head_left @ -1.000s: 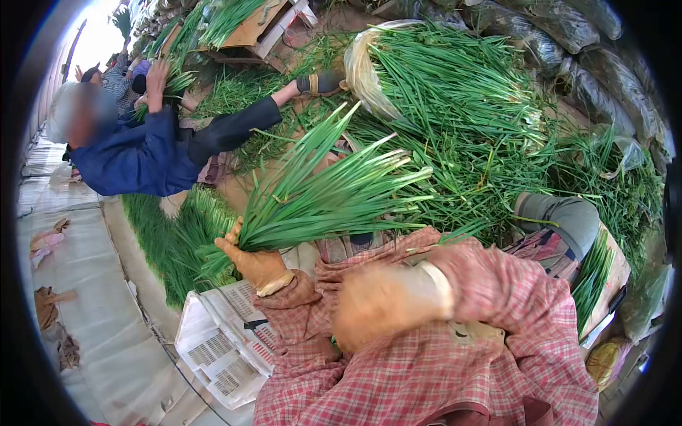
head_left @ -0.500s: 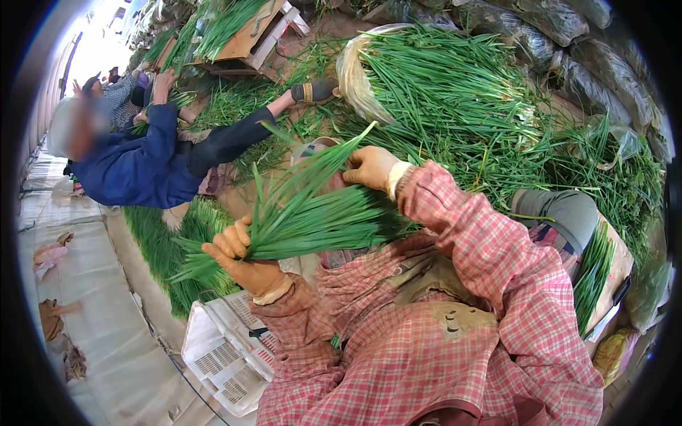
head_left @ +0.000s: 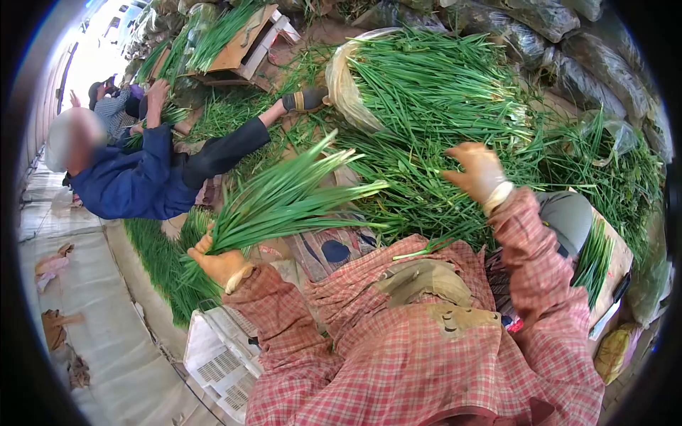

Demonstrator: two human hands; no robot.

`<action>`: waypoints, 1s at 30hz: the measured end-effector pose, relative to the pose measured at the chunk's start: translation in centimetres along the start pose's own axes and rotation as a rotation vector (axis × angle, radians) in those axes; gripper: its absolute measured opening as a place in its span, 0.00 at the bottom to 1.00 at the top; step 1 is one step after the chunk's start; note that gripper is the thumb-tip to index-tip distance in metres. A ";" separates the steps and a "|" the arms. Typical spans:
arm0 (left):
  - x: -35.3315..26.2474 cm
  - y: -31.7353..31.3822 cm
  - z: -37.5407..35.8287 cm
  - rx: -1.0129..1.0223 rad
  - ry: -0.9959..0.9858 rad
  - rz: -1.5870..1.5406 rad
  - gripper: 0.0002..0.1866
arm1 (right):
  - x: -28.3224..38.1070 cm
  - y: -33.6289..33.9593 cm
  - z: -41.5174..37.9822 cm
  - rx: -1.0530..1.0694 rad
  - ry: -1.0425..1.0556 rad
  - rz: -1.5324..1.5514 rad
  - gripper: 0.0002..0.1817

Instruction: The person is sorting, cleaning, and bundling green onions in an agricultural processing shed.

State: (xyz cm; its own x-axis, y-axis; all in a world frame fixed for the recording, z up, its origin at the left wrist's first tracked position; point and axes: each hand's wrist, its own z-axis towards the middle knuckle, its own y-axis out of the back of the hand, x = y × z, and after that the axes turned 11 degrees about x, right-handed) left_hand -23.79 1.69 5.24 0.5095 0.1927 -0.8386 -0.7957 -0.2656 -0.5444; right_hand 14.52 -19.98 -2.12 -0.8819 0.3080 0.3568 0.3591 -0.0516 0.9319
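Note:
My gloved left hand (head_left: 219,264) is closed round the lower end of a bunch of garlic chives (head_left: 284,197). The stalks fan out up and to the right, pale tips outward, above my lap. My right hand (head_left: 477,172), gloved too, is held apart from the bunch with thumb and fingers spread, and nothing shows in it. Below that hand lies a spread of loose green trimmings (head_left: 419,188). A few loose green blades (head_left: 430,248) rest on my checked clothing.
A large heap of chives (head_left: 433,78) spills from a clear plastic bag (head_left: 347,85). A person in blue (head_left: 135,174) sits at the left, a leg stretched toward the bag. More chives (head_left: 153,248) lie beyond my left hand, near a white plastic crate (head_left: 219,355). Filled bags (head_left: 590,85) line the back right.
My right hand has left the bunch and swung right, its fingers opening. My left hand, still gripping the chives, has moved slightly left and down. The other person's raised hand has shifted a little.

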 end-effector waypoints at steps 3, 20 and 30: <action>2.6 5.8 2.0 0.106 -0.027 0.049 0.24 | 7.3 -1.5 3.5 0.024 0.184 0.473 0.19; 3.6 7.3 0.0 0.327 0.052 0.329 0.23 | 14.2 -3.2 3.5 0.163 -0.040 0.729 0.21; 1.7 0.7 -3.3 0.173 0.241 -0.280 0.23 | 16.1 -5.8 5.6 0.222 -0.095 1.604 0.14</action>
State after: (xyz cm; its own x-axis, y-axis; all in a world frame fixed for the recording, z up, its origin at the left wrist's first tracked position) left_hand -22.39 -1.28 3.34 0.7603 0.0026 -0.6496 -0.6479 -0.0678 -0.7587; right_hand -0.06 -9.38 -2.09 0.4411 0.1303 0.8880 0.8842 -0.2324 -0.4051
